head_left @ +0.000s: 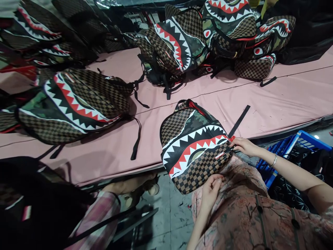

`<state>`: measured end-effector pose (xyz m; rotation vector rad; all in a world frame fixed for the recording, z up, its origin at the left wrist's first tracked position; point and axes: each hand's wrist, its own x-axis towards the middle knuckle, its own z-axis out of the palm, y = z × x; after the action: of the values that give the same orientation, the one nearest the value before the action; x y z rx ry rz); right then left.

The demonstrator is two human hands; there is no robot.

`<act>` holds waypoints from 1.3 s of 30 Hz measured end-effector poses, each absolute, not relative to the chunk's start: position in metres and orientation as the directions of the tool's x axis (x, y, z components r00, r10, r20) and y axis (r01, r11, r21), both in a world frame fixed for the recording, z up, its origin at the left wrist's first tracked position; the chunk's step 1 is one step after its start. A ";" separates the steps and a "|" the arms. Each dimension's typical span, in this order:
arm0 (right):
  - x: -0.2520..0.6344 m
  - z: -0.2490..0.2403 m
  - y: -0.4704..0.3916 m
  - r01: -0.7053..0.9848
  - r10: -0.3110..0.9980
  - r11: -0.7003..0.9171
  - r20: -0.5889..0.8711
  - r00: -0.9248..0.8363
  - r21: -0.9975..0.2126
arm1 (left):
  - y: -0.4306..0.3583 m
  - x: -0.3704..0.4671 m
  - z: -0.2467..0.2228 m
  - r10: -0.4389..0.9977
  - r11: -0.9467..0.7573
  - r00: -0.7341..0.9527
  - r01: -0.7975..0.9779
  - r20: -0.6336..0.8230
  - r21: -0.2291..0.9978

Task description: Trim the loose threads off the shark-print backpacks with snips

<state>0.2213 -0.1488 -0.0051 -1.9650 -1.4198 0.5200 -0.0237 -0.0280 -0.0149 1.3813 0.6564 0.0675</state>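
Observation:
A checkered backpack [197, 145] with a camouflage band and a red-and-white shark-mouth print lies tilted over the table's front edge, its lower end against my lap. My right hand [243, 146] is closed at the backpack's right edge, near a red bit and a small dark item at the fingertips that is too small to name. A black strap [239, 121] sticks out just beyond that hand. Beside the backpack's lower edge, my left hand [212, 189] has its fingers curled and pinched together. Whatever those fingers hold, if anything, cannot be made out.
Similar backpacks lie in piles on the pink-covered table [223, 100], with a large backpack [75, 104] at left. Black bags [307, 31] stand at far right. A blue crate [281, 156] is beside me. A co-worker's plaid sleeve [97, 218] shows lower left.

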 end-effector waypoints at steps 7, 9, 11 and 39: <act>0.220 -0.002 -0.143 0.742 0.961 -0.170 0.057 0.270 -0.648 | -0.031 -0.018 -0.022 0.323 0.656 0.718 0.300 -0.617 0.693; 0.218 -0.002 -0.138 0.760 0.966 -0.159 0.058 0.250 -0.631 | -0.032 -0.016 -0.020 0.314 0.681 0.724 0.279 -0.614 0.677; 0.216 -0.001 -0.134 0.774 0.970 -0.161 0.047 0.238 -0.613 | -0.032 -0.016 -0.019 0.319 0.693 0.722 0.264 -0.613 0.671; 0.207 0.009 -0.120 0.543 0.897 -0.277 -0.012 0.441 -0.793 | -0.029 0.004 -0.001 -0.082 0.946 0.708 0.277 -0.701 0.169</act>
<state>0.2073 -0.1200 0.0090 -1.9548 -1.2093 0.6102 0.0040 -0.0292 -0.0013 0.2712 0.7598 -0.2019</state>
